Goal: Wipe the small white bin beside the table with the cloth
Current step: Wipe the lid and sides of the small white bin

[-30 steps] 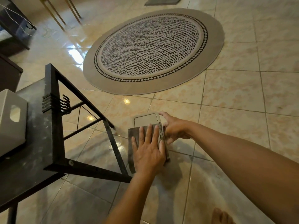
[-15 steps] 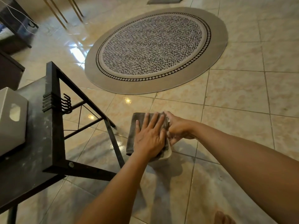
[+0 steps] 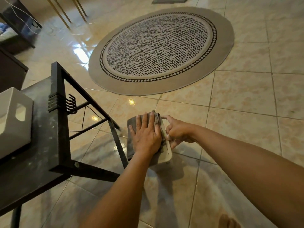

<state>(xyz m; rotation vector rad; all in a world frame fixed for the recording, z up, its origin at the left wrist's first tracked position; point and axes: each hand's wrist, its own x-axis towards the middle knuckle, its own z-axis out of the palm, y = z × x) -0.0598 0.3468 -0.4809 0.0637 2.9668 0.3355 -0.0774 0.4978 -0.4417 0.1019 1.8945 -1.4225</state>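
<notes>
The small white bin [image 3: 168, 150] stands on the tiled floor just right of the black table's leg. A folded grey-brown cloth [image 3: 131, 127] covers nearly all of its lid. My left hand [image 3: 146, 134] lies flat on the cloth with fingers spread, pressing it onto the lid. My right hand [image 3: 178, 131] grips the bin's right edge, fingers curled around the rim. Only the bin's right rim and lower right corner show.
The black metal table [image 3: 41, 145] fills the left, with a white box [image 3: 13, 122] on it and hooks [image 3: 70, 104] on its frame. A round patterned rug [image 3: 161, 48] lies ahead. Dark furniture [image 3: 11, 71] stands far left. A bare foot [image 3: 228, 222] shows at bottom right.
My left hand slid the cloth away from me along the lid, covering the far end that was bare. My right hand stayed on the bin's right edge.
</notes>
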